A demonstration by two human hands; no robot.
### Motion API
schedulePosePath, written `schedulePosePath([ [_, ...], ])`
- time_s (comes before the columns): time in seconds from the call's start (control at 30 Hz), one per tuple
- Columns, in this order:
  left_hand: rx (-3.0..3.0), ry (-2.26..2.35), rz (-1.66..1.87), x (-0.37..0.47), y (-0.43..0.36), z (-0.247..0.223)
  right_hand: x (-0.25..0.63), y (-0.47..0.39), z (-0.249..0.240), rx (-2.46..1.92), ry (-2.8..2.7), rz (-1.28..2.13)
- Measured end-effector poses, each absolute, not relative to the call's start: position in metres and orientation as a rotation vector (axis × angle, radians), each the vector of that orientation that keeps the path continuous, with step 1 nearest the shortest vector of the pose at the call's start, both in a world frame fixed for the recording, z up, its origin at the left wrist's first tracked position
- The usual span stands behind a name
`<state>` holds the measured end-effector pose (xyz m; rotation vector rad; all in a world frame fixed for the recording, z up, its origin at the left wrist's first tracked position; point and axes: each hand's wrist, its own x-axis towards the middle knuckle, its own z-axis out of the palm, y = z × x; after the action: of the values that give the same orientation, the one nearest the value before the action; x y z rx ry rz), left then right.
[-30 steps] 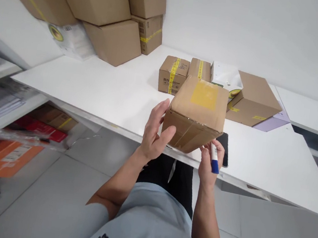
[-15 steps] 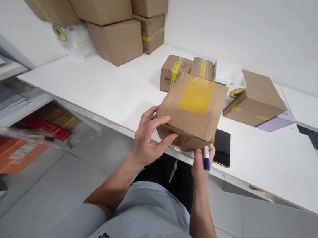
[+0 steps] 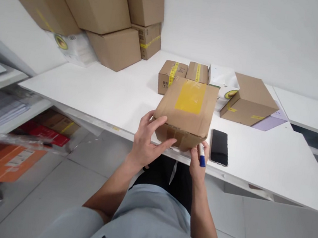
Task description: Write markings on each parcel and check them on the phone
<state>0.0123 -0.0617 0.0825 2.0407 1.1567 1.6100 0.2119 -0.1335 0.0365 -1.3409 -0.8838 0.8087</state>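
Observation:
A brown cardboard box (image 3: pixel 187 117) with a wide yellow patch of tape on its top is held at the front edge of the white table (image 3: pixel 115 97). My left hand (image 3: pixel 148 143) grips its near left corner, thumb on the front face and fingers on the left side. Under the near right corner is my right hand (image 3: pixel 198 161), which also holds a white marker with a blue cap (image 3: pixel 202 156). Some of the right fingers are hidden beneath the box. A black phone (image 3: pixel 219 147) lies on the table just right of that hand.
Behind the held box stand two small taped boxes (image 3: pixel 169 73), a white avocado-print box (image 3: pixel 224 79) and a larger brown box (image 3: pixel 251 98) over a lilac one (image 3: pixel 271 120). Big cartons (image 3: pixel 95 1) are stacked at the back left. Shelves (image 3: pixel 3 79) flank the left side.
The view has shifted a little, so the table's things appear slightly lower and further left. Both hands keep their hold on the box, and the phone shows more fully beside it.

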Motion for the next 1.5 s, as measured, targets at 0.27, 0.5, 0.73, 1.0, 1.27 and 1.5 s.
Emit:
schedulePosePath([
  [0.27,1.762,1.162,1.756,-0.004,-0.064,0.061,0.207,-0.125,0.036,-1.36,-0.757,0.88],
  [0.5,1.443,1.075,1.956,-0.027,-0.075,0.065,0.195,-0.109,0.042,-1.325,-0.77,0.927],
  [0.73,1.228,1.123,1.529,-0.03,-0.078,0.07,0.231,-0.085,0.066,-1.204,-0.845,0.552],
  [1.0,1.37,0.87,0.995,-0.025,-0.085,0.051,0.275,-0.074,0.071,-1.307,-0.932,0.381],
  [1.27,1.641,0.992,1.144,-0.027,-0.07,0.047,0.278,-0.06,0.064,-1.356,-1.033,0.336],
  [1.5,1.668,0.88,1.315,-0.018,-0.064,0.045,0.278,-0.058,0.057,-1.413,-1.049,0.293],
])
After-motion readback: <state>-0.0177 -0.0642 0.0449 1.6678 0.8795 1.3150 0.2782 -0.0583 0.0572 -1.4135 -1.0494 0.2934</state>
